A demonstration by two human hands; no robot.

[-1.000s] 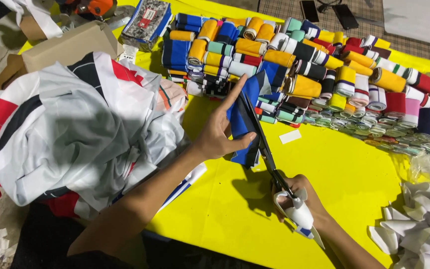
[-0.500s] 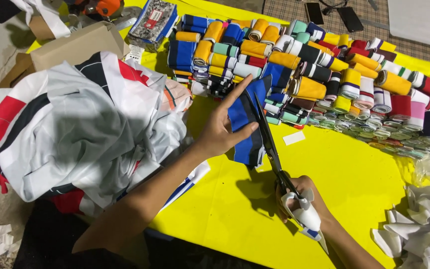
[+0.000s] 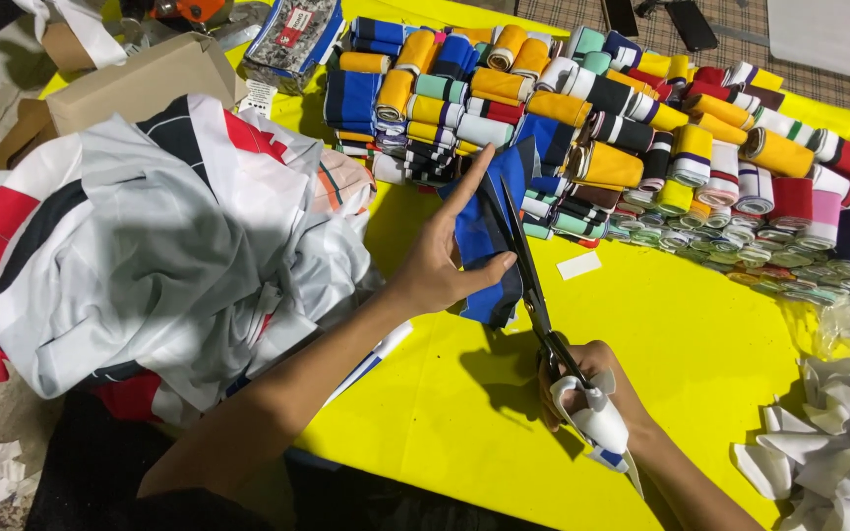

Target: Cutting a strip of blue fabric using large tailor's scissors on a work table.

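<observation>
The left hand grips a blue piece of fabric, thumb pressed on its near face and fingers stretched up along its far side, holding it upright above the yellow desk. The right hand is clenched around the handles of a pair of black scissors; the handles are wrapped in white cloth. The long blades run up and to the left from that hand and lie against the right edge of the blue fabric, with the tips near its top; they look close together, though how far they are parted cannot be told.

Just behind the fabric lies a broad heap of rolled ribbed trim in yellow, orange, blue, teal, red, black and striped colours, spreading across the far side of the desk to the right. A small white slip lies on the yellow surface just right of the scissors. To the left, a crumpled pile of white, red and black garments rests near the left forearm, with a cardboard box beyond it. White fabric scraps are piled at the right edge.
</observation>
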